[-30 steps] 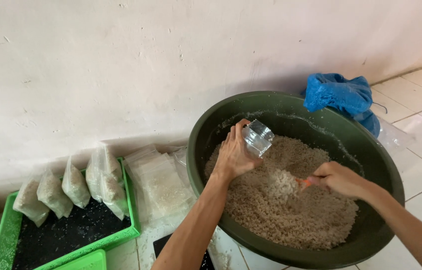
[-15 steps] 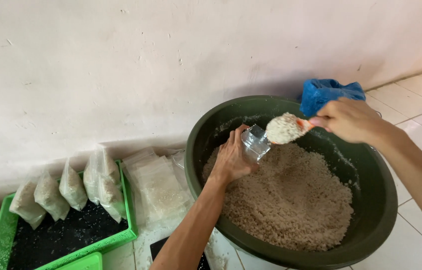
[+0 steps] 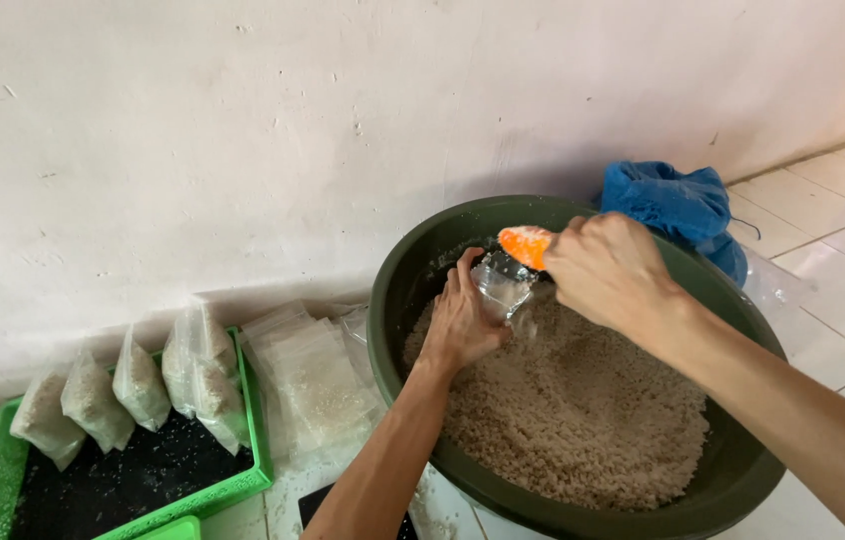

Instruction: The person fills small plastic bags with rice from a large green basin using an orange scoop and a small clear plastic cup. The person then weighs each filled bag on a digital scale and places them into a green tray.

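Note:
A big dark green basin (image 3: 398, 300) holds a heap of pale beige grains (image 3: 583, 410). My left hand (image 3: 463, 318) is inside the basin at its left wall, gripping a small clear plastic bag (image 3: 499, 282) by its mouth. My right hand (image 3: 611, 272) holds an orange scoop (image 3: 525, 245), turned over right above the bag's opening. The scoop's handle is hidden in my fist.
A green tray (image 3: 243, 475) at lower left holds several filled clear bags (image 3: 138, 385). A stack of flat empty bags (image 3: 313, 375) lies between tray and basin. A blue cloth (image 3: 673, 205) hangs behind the basin. A pale wall runs behind; white floor tiles lie to the right.
My right hand lifted the scoop full of grains out of the heap, carried it left to the bag and tipped it over. My left hand stayed on the bag.

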